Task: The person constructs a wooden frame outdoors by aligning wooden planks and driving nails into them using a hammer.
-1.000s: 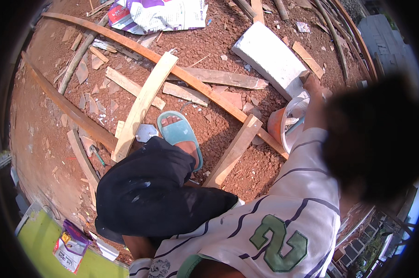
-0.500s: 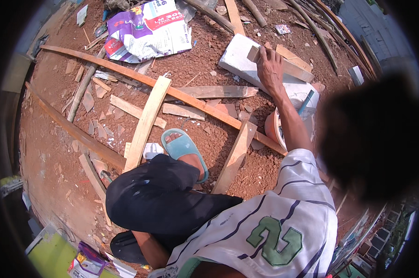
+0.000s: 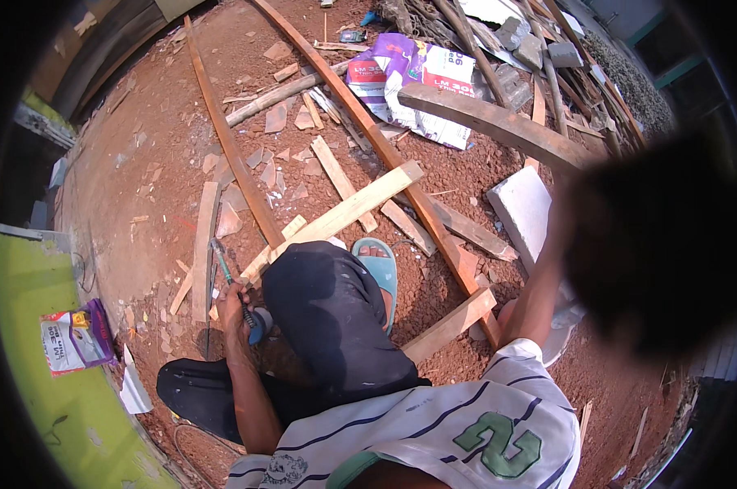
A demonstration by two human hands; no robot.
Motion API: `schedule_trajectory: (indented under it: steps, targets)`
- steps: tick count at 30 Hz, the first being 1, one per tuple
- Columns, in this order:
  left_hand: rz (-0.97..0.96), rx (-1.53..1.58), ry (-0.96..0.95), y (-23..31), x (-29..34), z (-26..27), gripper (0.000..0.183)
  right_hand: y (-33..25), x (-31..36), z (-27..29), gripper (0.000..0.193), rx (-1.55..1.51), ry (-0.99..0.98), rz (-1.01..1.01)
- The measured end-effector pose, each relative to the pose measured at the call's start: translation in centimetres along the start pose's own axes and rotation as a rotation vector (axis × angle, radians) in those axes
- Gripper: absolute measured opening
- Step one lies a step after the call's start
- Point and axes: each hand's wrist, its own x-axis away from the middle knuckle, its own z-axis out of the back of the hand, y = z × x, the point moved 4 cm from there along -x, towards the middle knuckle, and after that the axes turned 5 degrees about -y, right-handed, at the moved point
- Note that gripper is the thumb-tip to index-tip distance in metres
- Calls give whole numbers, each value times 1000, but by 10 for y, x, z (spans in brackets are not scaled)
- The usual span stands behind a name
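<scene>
My left hand (image 3: 234, 308) is closed around the dark grip of a slim hammer-like tool (image 3: 224, 265) with a green shaft, beside my bent knee. A small blue-and-white object (image 3: 260, 324) sits against that hand; its kind is unclear. My right forearm (image 3: 535, 297) reaches up to the right, its hand hidden behind a dark blur. Out of that blur juts a wooden board (image 3: 490, 122), raised off the ground and apparently held by the hidden hand. Below it lies a white block (image 3: 521, 208). A pale wooden slat (image 3: 344, 213) rests across a long brown batten (image 3: 376, 138) before my sandalled foot.
Another long batten (image 3: 230, 147) lies to the left. Scattered tile shards and wood offcuts (image 3: 344, 183) cover the red soil. A crumpled printed bag (image 3: 417, 81) lies at the back, near piled poles and rubble (image 3: 515, 41). A second bag (image 3: 79, 336) lies on a lime-green surface (image 3: 26, 285).
The view has turned left. My right hand has lifted the wooden board off the white block and out into the blur. My left hand has come into view holding the green-shafted tool.
</scene>
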Motion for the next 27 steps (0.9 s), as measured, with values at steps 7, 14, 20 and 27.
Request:
schedule_trajectory:
  steps: [7,14,20,27]
  targets:
    - [-36,-73,51,9,12,-15,6,93,17,-101,49,-593,-111,-330]
    - [-8,-83,55,27,-2,-25,3,246,26,-220,44,-243,200,-876]
    - [-78,-99,57,53,-72,-52,5,371,14,-277,64,71,38,-1026]
    - [-151,-207,103,76,-172,-76,17,412,21,-300,79,454,-155,-919]
